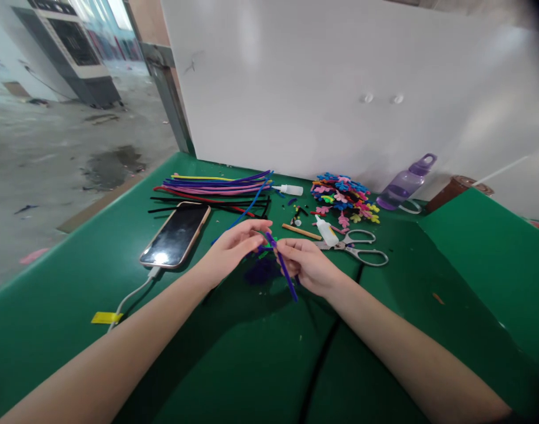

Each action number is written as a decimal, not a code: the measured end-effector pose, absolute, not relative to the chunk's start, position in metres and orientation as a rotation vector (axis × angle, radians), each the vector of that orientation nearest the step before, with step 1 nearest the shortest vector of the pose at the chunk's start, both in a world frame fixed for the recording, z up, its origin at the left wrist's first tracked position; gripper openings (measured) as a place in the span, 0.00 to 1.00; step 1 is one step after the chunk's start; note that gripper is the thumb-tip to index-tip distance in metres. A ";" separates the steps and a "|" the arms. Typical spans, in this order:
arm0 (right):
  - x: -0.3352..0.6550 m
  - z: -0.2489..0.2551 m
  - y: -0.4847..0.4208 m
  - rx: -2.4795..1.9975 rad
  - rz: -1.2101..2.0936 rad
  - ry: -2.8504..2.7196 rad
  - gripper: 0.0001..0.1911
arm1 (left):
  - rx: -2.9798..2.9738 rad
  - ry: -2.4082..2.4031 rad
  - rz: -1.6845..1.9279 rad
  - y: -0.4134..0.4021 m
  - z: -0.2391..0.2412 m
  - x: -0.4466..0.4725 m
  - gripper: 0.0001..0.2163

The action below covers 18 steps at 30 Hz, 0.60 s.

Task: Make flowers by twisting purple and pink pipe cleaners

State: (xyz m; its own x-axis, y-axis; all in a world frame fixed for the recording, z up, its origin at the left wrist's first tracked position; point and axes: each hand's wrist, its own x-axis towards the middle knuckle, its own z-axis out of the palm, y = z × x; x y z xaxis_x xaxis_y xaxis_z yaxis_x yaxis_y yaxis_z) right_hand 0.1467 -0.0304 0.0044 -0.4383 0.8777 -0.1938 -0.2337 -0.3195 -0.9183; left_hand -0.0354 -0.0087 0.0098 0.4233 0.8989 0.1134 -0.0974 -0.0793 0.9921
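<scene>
While we work above the green counter (75,306), one purple pipe cleaner (291,288) sits pinched between both hands.
Left hand (234,247) grips its upper end, right hand (311,265) its middle; we list nearby phone (176,234), scissors (361,247), glue bottle (326,231).

left hand (234,247): bare, slender, with long thin fingers; the nails are too small to make out.
right hand (311,265): bare and slender too; its back and knuckles face the camera.
left forearm (132,330): bare along all that shows, from the lower left corner to the wrist; smooth, looming wider near the camera.
right forearm (410,347): bare likewise, from the lower right corner to the wrist; smooth.
clothing: out of view; the picture's edge cuts both arms short.
</scene>
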 end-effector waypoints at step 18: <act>0.144 0.001 -0.033 -1.076 1.637 -1.353 0.15 | 1.323 0.975 0.930 -0.013 0.008 -0.030 0.09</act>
State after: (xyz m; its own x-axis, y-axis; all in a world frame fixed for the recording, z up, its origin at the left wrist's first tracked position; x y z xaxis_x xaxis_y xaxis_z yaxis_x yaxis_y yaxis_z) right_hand 0.1436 -0.0334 0.0013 -0.3716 0.9172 -0.1441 -0.0313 -0.1675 -0.9854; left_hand -0.0301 -0.0127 0.0080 0.3320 0.9425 -0.0377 0.0070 0.0375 0.9993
